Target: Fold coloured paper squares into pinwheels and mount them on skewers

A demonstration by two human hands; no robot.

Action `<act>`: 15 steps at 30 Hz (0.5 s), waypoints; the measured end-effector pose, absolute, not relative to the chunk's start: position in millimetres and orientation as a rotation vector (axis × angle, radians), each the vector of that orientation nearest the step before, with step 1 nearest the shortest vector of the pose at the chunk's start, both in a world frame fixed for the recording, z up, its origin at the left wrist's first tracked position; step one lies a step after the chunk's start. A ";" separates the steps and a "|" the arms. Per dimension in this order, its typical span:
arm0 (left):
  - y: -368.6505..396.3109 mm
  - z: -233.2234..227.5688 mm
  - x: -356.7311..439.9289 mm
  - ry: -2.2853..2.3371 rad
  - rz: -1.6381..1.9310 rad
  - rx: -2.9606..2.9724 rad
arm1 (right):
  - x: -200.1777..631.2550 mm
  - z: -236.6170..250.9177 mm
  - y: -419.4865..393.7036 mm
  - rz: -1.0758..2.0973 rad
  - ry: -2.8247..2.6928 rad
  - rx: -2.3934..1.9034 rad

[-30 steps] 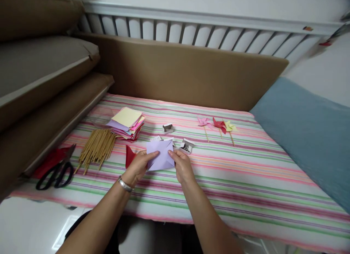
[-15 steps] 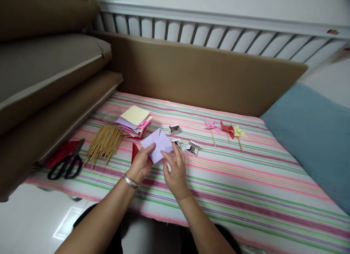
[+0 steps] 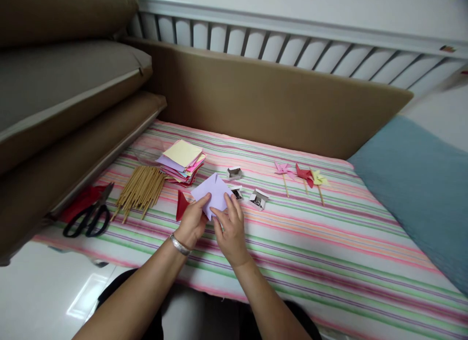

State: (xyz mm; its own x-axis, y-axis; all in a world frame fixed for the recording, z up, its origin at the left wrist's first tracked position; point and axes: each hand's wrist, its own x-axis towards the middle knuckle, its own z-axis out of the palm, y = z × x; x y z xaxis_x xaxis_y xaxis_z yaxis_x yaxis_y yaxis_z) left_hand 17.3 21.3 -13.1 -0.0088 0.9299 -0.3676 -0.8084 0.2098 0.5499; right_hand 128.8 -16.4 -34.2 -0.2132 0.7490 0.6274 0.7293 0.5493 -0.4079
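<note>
A square of lilac paper (image 3: 214, 190), with cuts running in from its corners, is held above the striped cloth. My left hand (image 3: 193, 218) pinches its lower left side, thumb on top. At its lower right side, my right hand (image 3: 231, 228) has its fingers on the paper, the thumb near the bottom corner. Just left of the paper lies a folded red paper piece (image 3: 182, 206). Behind and beside the right hand stand small white boxes, one empty-looking box (image 3: 234, 172) and one with small metal bits, an open box (image 3: 259, 199).
To the left are a stack of coloured paper squares (image 3: 183, 153), a bundle of wooden sticks (image 3: 141, 189) and black-handled scissors (image 3: 89, 218). Three paper pinwheels (image 3: 304, 174) lie at the right. Brown cushions (image 3: 87, 81) are piled at the far left; a brown panel (image 3: 263, 96) stands behind.
My right hand has closed in on the paper's lower right side, its fingers now over the edge. The lilac paper has shifted slightly right, showing more of the red piece.
</note>
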 end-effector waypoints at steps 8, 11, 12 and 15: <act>20.0 -12.1 21.8 0.774 1.415 0.199 | 128.2 -31.8 -18.6 -0.008 -1.977 -1.168; 18.9 -11.6 22.1 0.802 1.394 0.215 | 128.3 -31.6 -18.4 0.004 -1.984 -1.150; 18.4 -11.2 22.0 0.809 1.384 0.222 | 128.2 -31.5 -18.3 0.017 -1.983 -1.145; 16.8 -9.9 21.6 0.811 1.363 0.256 | 128.1 -30.3 -17.9 0.098 -1.931 -1.159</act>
